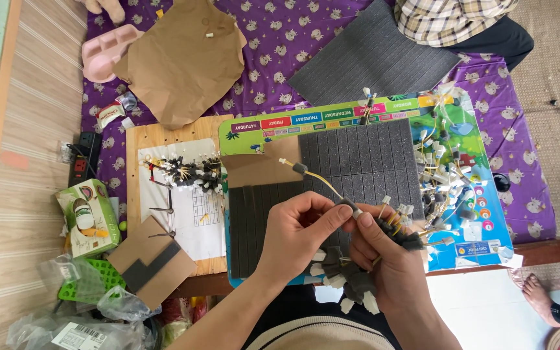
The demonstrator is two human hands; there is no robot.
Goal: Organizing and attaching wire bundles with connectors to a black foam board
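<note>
Purple patterned cloth covers the floor under a low table (539, 249) (a colourful board on top). Both hands, left hand (296, 236) and right hand (384, 259), pinch a yellow wire (324, 183) above dark foam strips (358, 162); the right also clutches a wire bundle (351, 279).

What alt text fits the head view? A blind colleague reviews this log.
Two bare hands meet over a low table: the left hand pinches a yellow wire with a dark sleeve, while the right hand holds a bundle of wires wrapped in grey foam. Beneath lie a scored foam sheet, a colourful board and loose connectors.
</note>
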